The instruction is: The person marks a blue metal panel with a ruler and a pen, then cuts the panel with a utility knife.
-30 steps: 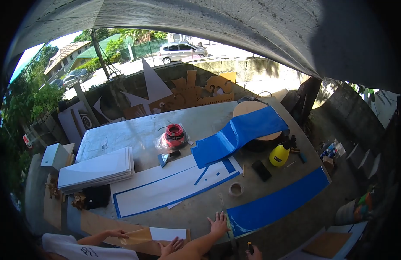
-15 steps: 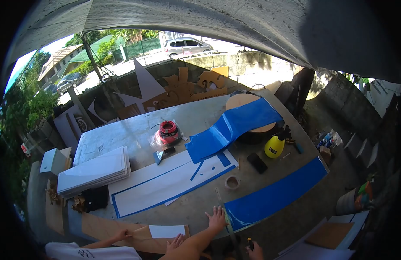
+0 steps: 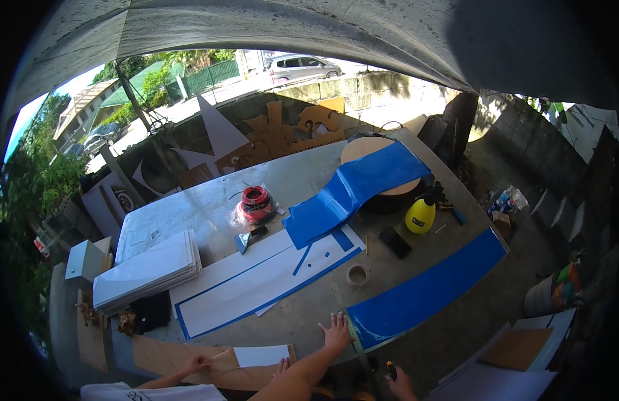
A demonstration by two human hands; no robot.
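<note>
My left hand [image 3: 336, 332] lies on the table with its fingers spread, at the left end of a long blue sheet [image 3: 426, 289]. A narrow ruler-like strip [image 3: 353, 336] runs beside it along that end of the sheet. Low in the view, just off the table's near edge, my right hand [image 3: 401, 385] is closed around a utility knife [image 3: 391, 369] with a dark and orange-yellow handle. The blade cannot be made out. A small round cup [image 3: 357, 275] stands beyond my left hand.
At my left, a co-worker's hands [image 3: 197, 364] rest on brown board and a white sheet [image 3: 261, 355]. The table also bears stacked white panels [image 3: 149, 271], a blue-edged white sheet [image 3: 256, 294], a draped blue sheet [image 3: 363, 184], a yellow spray bottle [image 3: 420, 217] and red cable coils [image 3: 255, 200].
The view has shifted slightly. My right hand has moved a little to the right with the knife. My left hand stays spread in place, and the co-worker's body sits slightly lower in view.
</note>
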